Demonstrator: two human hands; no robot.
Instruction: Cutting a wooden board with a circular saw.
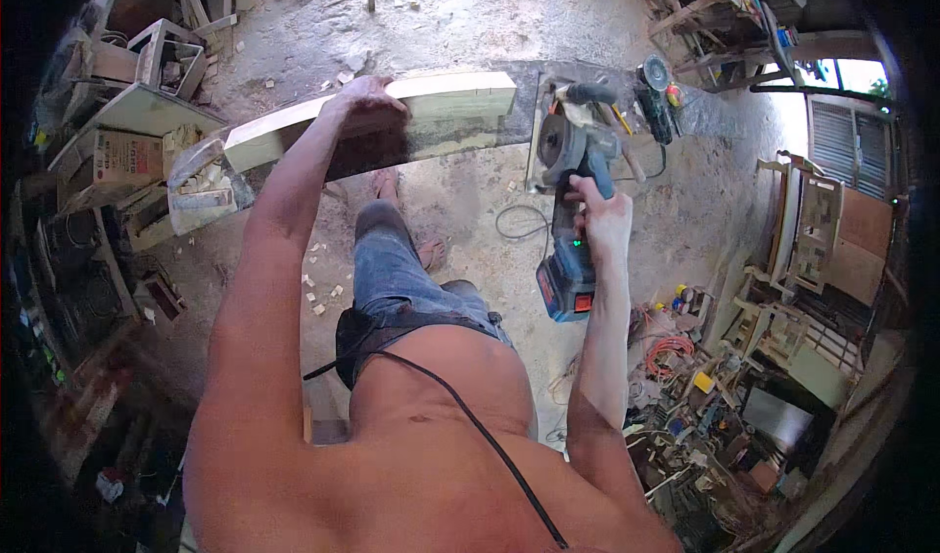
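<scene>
A long, pale wooden beam (pixel 450 96) lies across a narrow workbench (pixel 441 150) in front of me. My left hand (pixel 367 98) grips it over its upper edge, left of its middle. In my right hand (pixel 597 204) is a cordless circular saw (pixel 571 152), the fingers closed round its rear handle. The saw's base plate is at the bench's right end, a short gap from the beam's end. Its blue and black battery (pixel 568 279) hangs toward me.
An angle grinder (pixel 654 103) lies beyond the saw, with a hammer (pixel 634 161) beside it. Wood scraps (pixel 211 186) sit at the bench's left end, near a cardboard box (pixel 127 157). A black cable (pixel 524 222) loops by the saw. Clutter (pixel 700 387) piles up at lower right.
</scene>
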